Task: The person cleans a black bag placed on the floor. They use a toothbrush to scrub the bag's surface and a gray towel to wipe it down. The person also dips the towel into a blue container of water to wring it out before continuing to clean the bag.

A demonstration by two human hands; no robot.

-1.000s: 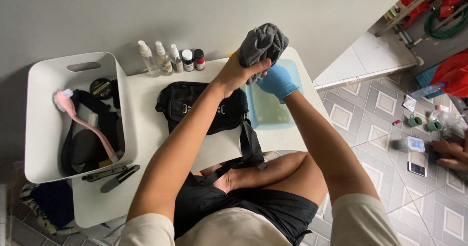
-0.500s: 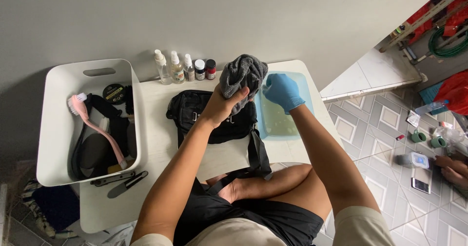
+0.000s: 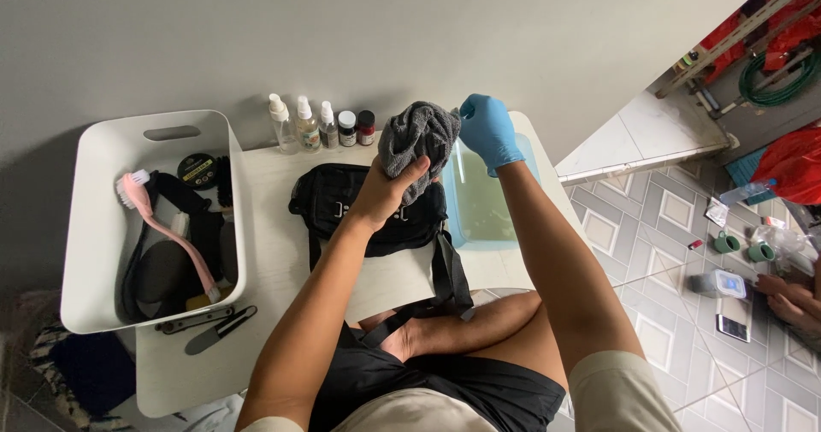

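Observation:
My left hand (image 3: 389, 191) is bare and grips a bunched grey cloth (image 3: 416, 139), held up above a black waist bag (image 3: 342, 211) that lies on the white table (image 3: 265, 252). My right hand (image 3: 487, 130) wears a blue glove and pinches the cloth's upper right edge, over a pale blue tub of water (image 3: 483, 201). The bag's black strap (image 3: 449, 274) trails off the table's front edge toward my lap.
A white bin (image 3: 98, 218) at the left holds a pink brush (image 3: 162, 227), a round tin and dark items. Several small bottles (image 3: 318, 126) stand along the wall. Dark tools (image 3: 209, 325) lie by the bin. Another person's hand (image 3: 791, 299) rests on the tiled floor at right.
The cloth and both hands have come down and toward the left, from over the tub to above the bag. The gloved hand has shifted from under the cloth to its right edge.

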